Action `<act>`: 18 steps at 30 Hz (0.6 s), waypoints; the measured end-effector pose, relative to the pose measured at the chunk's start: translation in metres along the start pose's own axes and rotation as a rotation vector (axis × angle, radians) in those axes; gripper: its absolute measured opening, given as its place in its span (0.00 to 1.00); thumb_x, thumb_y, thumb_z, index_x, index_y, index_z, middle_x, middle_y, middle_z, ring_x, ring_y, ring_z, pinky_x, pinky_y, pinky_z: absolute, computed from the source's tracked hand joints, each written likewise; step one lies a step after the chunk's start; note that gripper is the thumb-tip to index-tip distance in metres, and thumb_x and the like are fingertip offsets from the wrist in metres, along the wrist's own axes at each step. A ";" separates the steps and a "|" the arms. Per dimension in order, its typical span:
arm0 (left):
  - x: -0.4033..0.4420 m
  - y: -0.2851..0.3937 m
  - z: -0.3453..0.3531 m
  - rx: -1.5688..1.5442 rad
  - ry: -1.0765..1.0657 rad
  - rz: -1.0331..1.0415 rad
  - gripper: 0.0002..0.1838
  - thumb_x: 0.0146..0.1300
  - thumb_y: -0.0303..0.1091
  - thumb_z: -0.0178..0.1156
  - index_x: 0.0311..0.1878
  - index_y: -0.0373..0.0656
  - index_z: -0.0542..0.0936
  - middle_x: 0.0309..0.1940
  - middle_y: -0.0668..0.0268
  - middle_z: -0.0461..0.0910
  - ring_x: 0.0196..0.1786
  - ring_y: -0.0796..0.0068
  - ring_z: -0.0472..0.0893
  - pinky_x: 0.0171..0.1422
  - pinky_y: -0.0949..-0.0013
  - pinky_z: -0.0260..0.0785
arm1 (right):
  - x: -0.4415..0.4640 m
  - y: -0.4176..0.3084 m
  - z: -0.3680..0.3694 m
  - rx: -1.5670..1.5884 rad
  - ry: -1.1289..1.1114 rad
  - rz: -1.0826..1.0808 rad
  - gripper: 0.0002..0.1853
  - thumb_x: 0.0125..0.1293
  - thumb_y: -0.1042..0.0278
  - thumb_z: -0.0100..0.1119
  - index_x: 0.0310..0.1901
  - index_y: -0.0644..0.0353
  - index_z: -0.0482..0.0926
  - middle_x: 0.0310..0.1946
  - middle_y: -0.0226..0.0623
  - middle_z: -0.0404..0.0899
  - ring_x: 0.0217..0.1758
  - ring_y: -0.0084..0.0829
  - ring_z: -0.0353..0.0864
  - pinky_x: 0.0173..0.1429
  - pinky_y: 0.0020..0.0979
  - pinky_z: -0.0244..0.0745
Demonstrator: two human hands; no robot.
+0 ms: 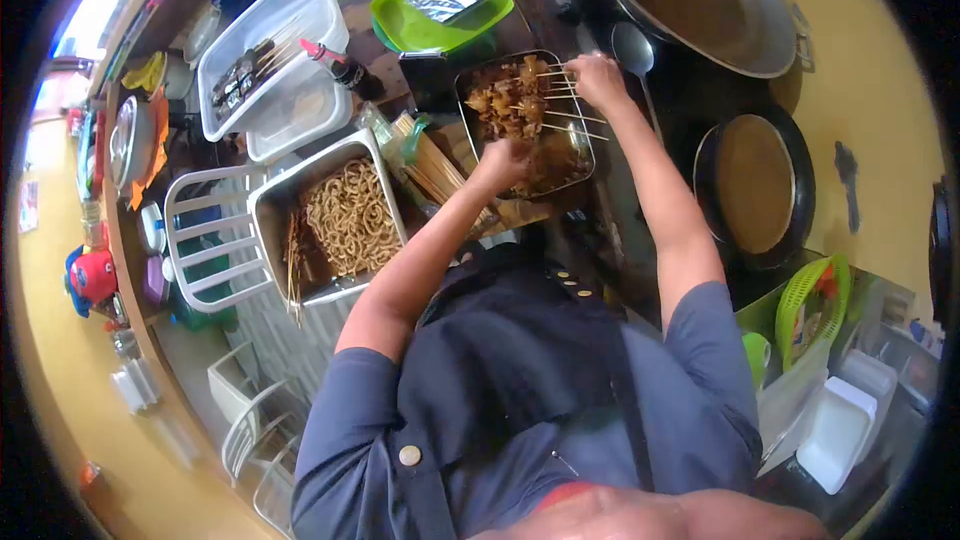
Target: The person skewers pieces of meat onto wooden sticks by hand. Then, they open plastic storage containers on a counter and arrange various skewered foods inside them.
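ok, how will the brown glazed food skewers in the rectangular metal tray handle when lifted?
The skewers probably feel slippery at the food, which looks wet and shiny. Their thin, pale sticks run straight, so likely stiff. With the food bunched at one end, they may tip food-down.

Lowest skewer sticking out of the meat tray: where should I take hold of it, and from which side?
Best gripped, I'd judge, by the skewer's bare outer end, coming from the right, below the right hand. The thin stick juts rightward past the tray's rim, leaving room for fingers; its inner end meets the meat.
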State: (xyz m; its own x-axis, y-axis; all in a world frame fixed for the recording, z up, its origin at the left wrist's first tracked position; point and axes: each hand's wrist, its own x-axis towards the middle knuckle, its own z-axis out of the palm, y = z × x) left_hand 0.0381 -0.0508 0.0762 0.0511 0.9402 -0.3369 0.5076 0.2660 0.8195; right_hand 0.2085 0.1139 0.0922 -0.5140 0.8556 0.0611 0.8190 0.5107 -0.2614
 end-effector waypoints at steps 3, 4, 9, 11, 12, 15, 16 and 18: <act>0.005 0.004 -0.002 0.472 -0.136 0.159 0.12 0.45 0.31 0.58 0.34 0.38 0.80 0.30 0.52 0.79 0.33 0.55 0.80 0.39 0.58 0.71 | 0.014 0.000 0.009 -0.107 0.060 -0.078 0.13 0.49 0.75 0.50 0.35 0.50 0.82 0.33 0.36 0.79 0.42 0.39 0.76 0.47 0.39 0.70; 0.008 -0.007 0.003 0.486 -0.148 0.152 0.08 0.44 0.30 0.58 0.30 0.39 0.79 0.30 0.53 0.79 0.34 0.52 0.79 0.39 0.56 0.71 | 0.016 0.002 0.015 -0.152 0.117 -0.121 0.13 0.49 0.75 0.50 0.34 0.51 0.82 0.32 0.36 0.78 0.42 0.38 0.75 0.47 0.40 0.68; 0.010 -0.035 0.028 0.582 -0.104 0.176 0.08 0.47 0.31 0.58 0.28 0.37 0.78 0.29 0.52 0.79 0.36 0.53 0.79 0.40 0.56 0.72 | 0.009 -0.008 0.013 -0.145 0.140 -0.159 0.11 0.52 0.75 0.48 0.34 0.54 0.80 0.33 0.38 0.77 0.43 0.40 0.75 0.45 0.41 0.70; 0.017 -0.057 0.037 0.572 -0.018 0.258 0.08 0.47 0.32 0.57 0.28 0.37 0.79 0.29 0.52 0.79 0.36 0.53 0.79 0.40 0.56 0.72 | -0.013 -0.031 0.004 0.039 0.350 -0.143 0.10 0.52 0.76 0.49 0.33 0.56 0.80 0.32 0.40 0.78 0.40 0.41 0.76 0.46 0.40 0.71; 0.022 -0.052 0.030 0.598 -0.134 0.194 0.10 0.46 0.34 0.59 0.30 0.38 0.79 0.30 0.53 0.79 0.36 0.54 0.79 0.40 0.57 0.72 | -0.033 -0.048 -0.009 0.192 0.252 -0.088 0.10 0.52 0.76 0.49 0.33 0.57 0.80 0.32 0.42 0.79 0.39 0.42 0.77 0.46 0.39 0.71; 0.053 -0.066 0.017 0.534 -0.333 0.135 0.19 0.42 0.44 0.65 0.35 0.42 0.80 0.32 0.55 0.80 0.36 0.55 0.79 0.41 0.60 0.72 | -0.107 -0.102 -0.022 0.629 -0.353 0.013 0.07 0.53 0.75 0.52 0.33 0.62 0.79 0.31 0.47 0.78 0.37 0.46 0.77 0.43 0.38 0.72; 0.038 -0.037 -0.011 0.434 -0.270 0.174 0.16 0.43 0.40 0.63 0.35 0.42 0.80 0.34 0.55 0.80 0.38 0.57 0.79 0.43 0.61 0.71 | -0.123 -0.121 -0.018 0.557 -0.538 -0.044 0.07 0.53 0.75 0.52 0.33 0.62 0.79 0.31 0.48 0.78 0.38 0.48 0.77 0.43 0.38 0.72; 0.054 -0.047 -0.024 0.596 -0.422 0.271 0.17 0.46 0.34 0.60 0.43 0.46 0.78 0.36 0.55 0.79 0.39 0.56 0.79 0.43 0.61 0.71 | -0.149 -0.145 0.034 0.546 -0.681 -0.140 0.07 0.53 0.75 0.51 0.33 0.62 0.78 0.32 0.50 0.77 0.39 0.49 0.76 0.44 0.40 0.71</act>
State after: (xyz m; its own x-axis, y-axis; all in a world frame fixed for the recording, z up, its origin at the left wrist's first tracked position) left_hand -0.0034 -0.0071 0.0306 0.5015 0.7637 -0.4065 0.8012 -0.2326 0.5513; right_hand 0.1578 -0.0910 0.0878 -0.7832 0.4634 -0.4145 0.5907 0.3467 -0.7286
